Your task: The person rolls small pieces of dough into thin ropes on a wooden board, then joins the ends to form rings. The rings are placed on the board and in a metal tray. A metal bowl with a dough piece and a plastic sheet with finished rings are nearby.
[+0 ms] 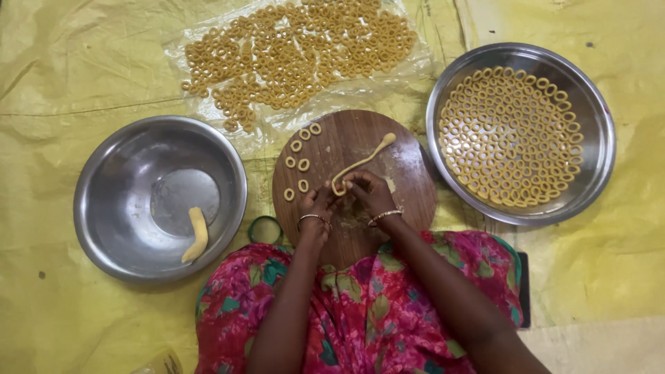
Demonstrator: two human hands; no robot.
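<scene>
Pale yellow dough rope (pixel 363 161) lies on the round brown wooden board (pixel 409 194), its near end curled into a loop and pinched between the fingertips of the left hand (pixel 320 203) and right hand (pixel 369 192). Six small finished dough rings (pixel 299 164) sit on the board's left part. Flanking steel vessels: left round bowl (pixel 111 173) with a dough lump (pixel 198 234), right round tray (pixel 596 125) packed with rings.

Both forearms are extended forward from the bottom of the view and angled inward, so the hands are brought close together, fingertips almost touching. The left hand (pixel 317 202) is held palm down with fingers curled and pinched at the tips, a bangle worn at its wrist. The right hand (pixel 368 192) is likewise curled, fingertips pinched and turned toward the left hand, with a bangle at the wrist.
</scene>
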